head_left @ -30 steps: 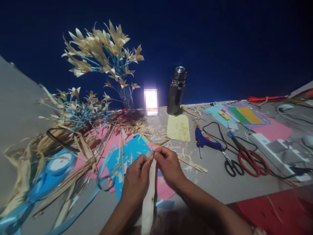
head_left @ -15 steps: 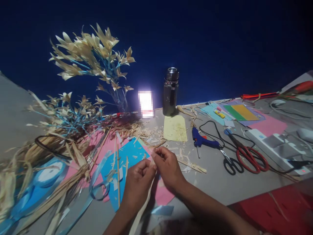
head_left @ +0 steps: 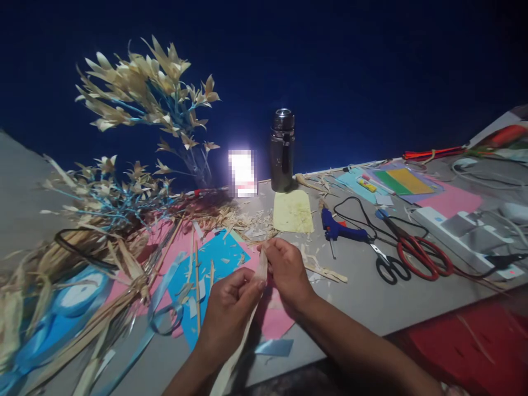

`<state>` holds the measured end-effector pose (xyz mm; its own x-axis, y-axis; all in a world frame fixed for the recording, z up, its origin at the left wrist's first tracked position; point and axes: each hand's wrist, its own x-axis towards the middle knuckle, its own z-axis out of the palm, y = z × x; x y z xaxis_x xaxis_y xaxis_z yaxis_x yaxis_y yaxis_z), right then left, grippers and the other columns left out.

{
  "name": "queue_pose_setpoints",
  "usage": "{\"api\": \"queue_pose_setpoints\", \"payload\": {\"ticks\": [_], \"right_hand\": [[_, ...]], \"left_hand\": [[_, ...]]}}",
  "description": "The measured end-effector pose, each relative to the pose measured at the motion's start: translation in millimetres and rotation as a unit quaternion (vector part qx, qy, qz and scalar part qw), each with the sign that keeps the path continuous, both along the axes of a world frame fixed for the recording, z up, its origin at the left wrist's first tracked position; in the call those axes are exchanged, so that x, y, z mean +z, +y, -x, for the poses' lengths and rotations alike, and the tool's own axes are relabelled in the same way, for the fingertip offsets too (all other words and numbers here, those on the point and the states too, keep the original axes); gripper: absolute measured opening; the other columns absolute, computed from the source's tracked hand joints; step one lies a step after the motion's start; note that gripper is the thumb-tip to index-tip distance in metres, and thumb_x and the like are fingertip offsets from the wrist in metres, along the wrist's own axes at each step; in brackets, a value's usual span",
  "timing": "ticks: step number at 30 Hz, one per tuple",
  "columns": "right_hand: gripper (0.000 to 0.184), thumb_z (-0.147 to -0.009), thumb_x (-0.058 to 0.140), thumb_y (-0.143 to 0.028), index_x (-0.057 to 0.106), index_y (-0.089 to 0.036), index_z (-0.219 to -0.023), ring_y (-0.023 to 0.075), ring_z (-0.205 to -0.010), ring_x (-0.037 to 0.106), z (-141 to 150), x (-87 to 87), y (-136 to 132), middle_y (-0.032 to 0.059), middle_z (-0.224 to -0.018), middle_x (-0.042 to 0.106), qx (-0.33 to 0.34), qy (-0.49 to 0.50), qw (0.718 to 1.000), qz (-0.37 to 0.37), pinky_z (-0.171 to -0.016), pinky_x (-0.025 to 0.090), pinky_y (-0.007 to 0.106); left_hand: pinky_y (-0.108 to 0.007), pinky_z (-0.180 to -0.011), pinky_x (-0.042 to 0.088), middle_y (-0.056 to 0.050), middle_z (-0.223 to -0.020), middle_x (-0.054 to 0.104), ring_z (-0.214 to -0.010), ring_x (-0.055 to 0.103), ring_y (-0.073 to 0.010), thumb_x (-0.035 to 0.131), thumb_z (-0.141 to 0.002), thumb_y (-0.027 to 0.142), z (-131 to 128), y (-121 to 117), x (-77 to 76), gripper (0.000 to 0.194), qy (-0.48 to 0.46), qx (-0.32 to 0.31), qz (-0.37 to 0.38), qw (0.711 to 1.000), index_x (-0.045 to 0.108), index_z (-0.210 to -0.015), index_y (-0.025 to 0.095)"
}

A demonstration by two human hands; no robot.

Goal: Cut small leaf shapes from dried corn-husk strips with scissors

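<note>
A long pale strip of dried husk (head_left: 260, 268) runs between my two hands and trails down toward the bottom edge. Low on its upper part, my left hand (head_left: 235, 300) pinches it between thumb and fingers. My right hand (head_left: 284, 269) grips the strip's upper end, slightly higher and to the right. Under and beside the hands lie a blue paper sheet (head_left: 181, 280) strewn with scraps, and pink paper (head_left: 278, 319). A short piece of blue ribbon (head_left: 274, 347) rests below the right wrist.
Husk flowers on blue stems (head_left: 144, 99) stand at the left, above a blue ribbon roll (head_left: 80, 289). A dark flask (head_left: 282, 154) is at the back. To the right lie a blue glue gun (head_left: 344, 231), red-handled scissors (head_left: 424, 258), black-handled scissors (head_left: 391, 268) and a power strip (head_left: 466, 242).
My right hand has moved up slightly from the left, so a wider, flattened length of husk shows between them. The whole view has shifted a little.
</note>
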<state>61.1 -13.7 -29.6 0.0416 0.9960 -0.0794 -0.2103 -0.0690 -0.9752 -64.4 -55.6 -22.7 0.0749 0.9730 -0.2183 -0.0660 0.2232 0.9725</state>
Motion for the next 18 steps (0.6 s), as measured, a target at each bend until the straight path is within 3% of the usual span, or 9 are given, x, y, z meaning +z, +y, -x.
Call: {"api": "queue_pose_setpoints", "payload": {"ticks": [5,9,11,14,18], "right_hand": [[0.035,-0.077,0.065,-0.052,0.062,-0.017,-0.073,0.0102,-0.048,0.037,5.4,-1.4,0.7,-0.0044,-0.056,0.046,0.024,0.096,0.995,0.033,-0.047,0.024,0.024],[0.042,-0.072,0.069,-0.058,0.059,-0.018,-0.072,0.0086,-0.044,0.029,5.6,-3.8,2.9,-0.0082,-0.049,0.037,0.050,0.180,0.978,0.093,-0.045,0.018,0.024],[0.042,-0.075,0.067,-0.059,0.059,-0.018,-0.073,0.0091,-0.045,0.029,2.9,-1.4,3.2,-0.0082,-0.049,0.036,0.041,0.155,0.983,0.086,-0.045,0.019,0.024],[0.035,-0.084,0.061,-0.051,0.064,-0.017,-0.075,0.0116,-0.051,0.040,-2.5,4.1,1.4,-0.0052,-0.055,0.045,-0.011,0.029,0.999,-0.012,-0.050,0.030,0.025],[0.024,-0.091,0.055,-0.039,0.063,-0.019,-0.082,0.0138,-0.062,0.050,-5.8,7.3,-2.2,-0.0034,-0.065,0.054,-0.048,-0.032,0.995,-0.080,-0.061,0.039,0.026]], "left_hand": [[-0.024,-0.047,0.032,0.002,-0.051,0.052,-0.048,0.043,-0.0120,0.073,-0.079,0.041,-13.6,-7.7,-1.7,0.030,0.091,0.010,-0.060,0.994,0.064,-0.061,0.019],[-0.025,-0.052,0.034,0.002,-0.053,0.056,-0.051,0.045,-0.0135,0.067,-0.085,0.034,-18.9,-10.9,6.9,0.027,0.232,0.021,-0.154,0.960,0.068,-0.062,0.021],[-0.026,-0.056,0.038,0.000,-0.057,0.060,-0.055,0.050,-0.0151,0.065,-0.086,0.034,-16.6,-6.8,14.1,0.026,0.247,-0.009,-0.162,0.955,0.071,-0.064,0.021],[-0.026,-0.064,0.044,-0.002,-0.068,0.066,-0.066,0.058,-0.0181,0.067,-0.084,0.034,-13.2,4.3,24.6,0.022,0.212,-0.042,-0.154,0.964,0.072,-0.068,0.021],[-0.026,-0.063,0.045,-0.002,-0.070,0.065,-0.067,0.057,-0.0173,0.074,-0.077,0.034,-17.2,14.4,28.7,0.018,0.143,0.009,-0.119,0.982,0.067,-0.069,0.019]]}}
